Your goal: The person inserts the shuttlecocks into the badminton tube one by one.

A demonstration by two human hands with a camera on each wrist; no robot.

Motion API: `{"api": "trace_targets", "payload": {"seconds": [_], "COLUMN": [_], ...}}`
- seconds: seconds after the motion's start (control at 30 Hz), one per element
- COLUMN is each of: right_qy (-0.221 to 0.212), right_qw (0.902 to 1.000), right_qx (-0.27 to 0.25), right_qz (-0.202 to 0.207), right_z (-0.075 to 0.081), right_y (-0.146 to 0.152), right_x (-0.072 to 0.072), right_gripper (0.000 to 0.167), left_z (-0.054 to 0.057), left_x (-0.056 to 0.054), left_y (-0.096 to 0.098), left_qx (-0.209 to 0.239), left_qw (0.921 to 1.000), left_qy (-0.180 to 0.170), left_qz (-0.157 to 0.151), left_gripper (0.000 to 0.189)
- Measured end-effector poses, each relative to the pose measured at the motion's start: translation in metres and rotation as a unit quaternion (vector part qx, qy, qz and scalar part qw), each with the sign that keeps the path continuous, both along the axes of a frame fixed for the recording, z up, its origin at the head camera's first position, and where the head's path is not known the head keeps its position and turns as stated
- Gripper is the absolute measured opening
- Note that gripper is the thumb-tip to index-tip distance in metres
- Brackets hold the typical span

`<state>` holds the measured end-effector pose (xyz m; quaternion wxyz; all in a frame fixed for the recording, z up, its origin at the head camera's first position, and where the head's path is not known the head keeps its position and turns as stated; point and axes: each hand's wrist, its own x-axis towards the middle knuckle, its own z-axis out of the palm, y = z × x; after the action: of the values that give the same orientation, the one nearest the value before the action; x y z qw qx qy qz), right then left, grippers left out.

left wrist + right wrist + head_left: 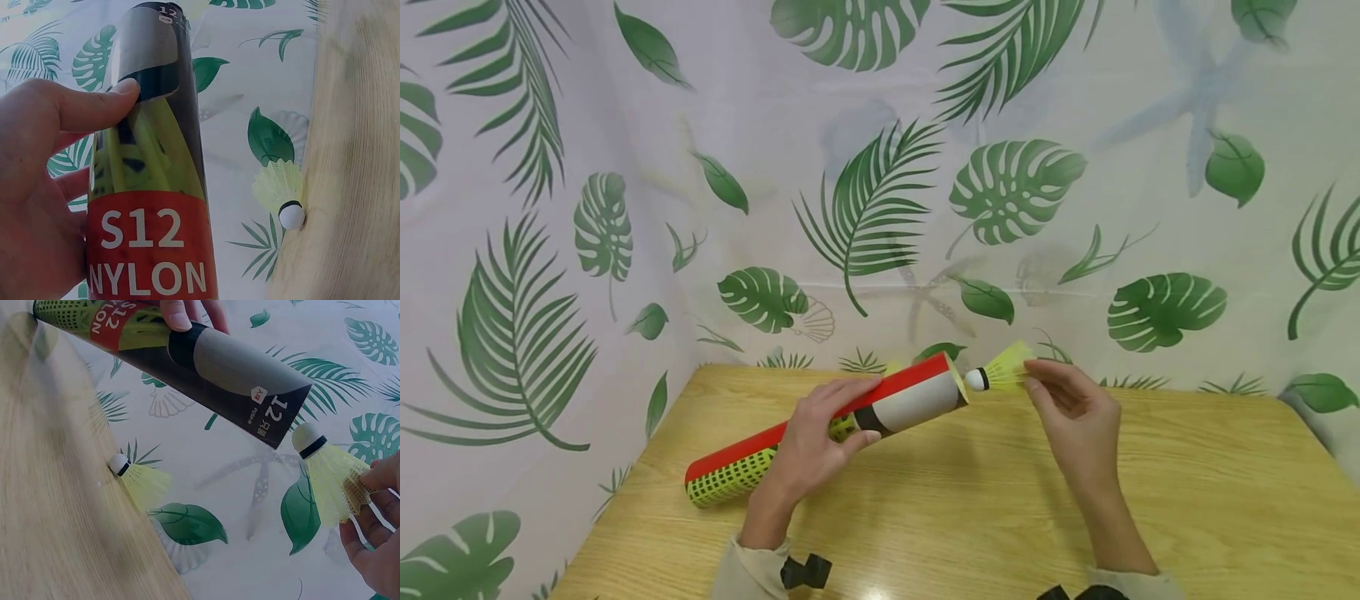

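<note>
My left hand (820, 433) grips a long shuttlecock tube (917, 404), red and grey with a yellow-green grid pattern, tilted so its open end points up to the right. In the left wrist view the tube (147, 244) reads "S12 NYLON", and the thumb presses on its side. A yellow shuttlecock (1000, 369) with a white cork and black band is pinched at its skirt by my right hand (1078, 417). Its cork faces the tube's mouth, close by, as the right wrist view shows for the same shuttlecock (331, 478).
Another yellow shuttlecock (144, 481) lies at the back edge of the wooden table (1000, 517), behind the tube. A white curtain (895, 92) printed with green leaves hangs along the back and left sides.
</note>
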<state>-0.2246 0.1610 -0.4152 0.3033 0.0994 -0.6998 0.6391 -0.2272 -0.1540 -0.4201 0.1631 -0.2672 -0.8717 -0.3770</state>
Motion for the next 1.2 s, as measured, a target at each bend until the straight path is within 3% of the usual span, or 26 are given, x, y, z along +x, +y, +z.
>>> {"api": "trace_targets", "payload": {"seconds": [0.57,1.0,1.2], "right_qy": [0.053,0.056,0.023], "right_qw": [0.9972,0.9948,0.9956], "right_qx": [0.029,0.024,0.017], "right_qz": [0.044,0.082,0.089], "right_z": [-0.004,-0.006,-0.004], "right_y": [-0.016,-0.031,-0.032], "right_x": [0.0,0.004,0.007], "right_gripper": [0.02,0.019,0.017], "left_z": [0.002,0.001,0.001], "left_x": [0.003,0.004,0.004], "left_y": [0.004,0.008,0.009], "left_qx": [-0.002,-0.012,-0.008], "left_qw": [0.9998,0.9998,0.9998], "left_qy": [-0.015,-0.006,-0.01], "left_qz": [-0.009,-0.018,-0.017], "left_gripper": [0.066,0.065,0.064]}}
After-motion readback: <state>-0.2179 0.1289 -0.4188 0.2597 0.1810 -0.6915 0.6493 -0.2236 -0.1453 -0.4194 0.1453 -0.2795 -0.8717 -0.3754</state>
